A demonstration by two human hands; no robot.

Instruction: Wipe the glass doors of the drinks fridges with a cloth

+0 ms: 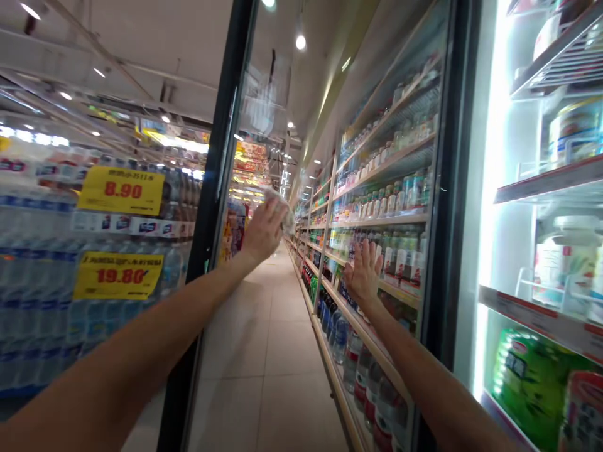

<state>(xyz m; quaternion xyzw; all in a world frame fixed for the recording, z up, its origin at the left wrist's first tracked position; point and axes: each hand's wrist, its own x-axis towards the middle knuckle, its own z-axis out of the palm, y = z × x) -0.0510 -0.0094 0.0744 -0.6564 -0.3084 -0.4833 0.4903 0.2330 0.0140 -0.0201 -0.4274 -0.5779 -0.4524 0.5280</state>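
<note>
Glass door [225,138], clear, tall, black-framed: at nine o'clock from centre, the left hand [262,230] grasps a crumpled whitish cloth [287,217] against it; at four, the right hand [363,275], fingers spread, holds nothing. Even pressure advisable.

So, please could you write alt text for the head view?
A person's left hand holds a pale cloth at a glass door; the open right hand is raised to it. Lit shelves of packaged goods stand at picture right, stacked bottles with yellow price signs at left.

Pale tiled floor [240,351], bright ceiling lights [66,96]
</note>
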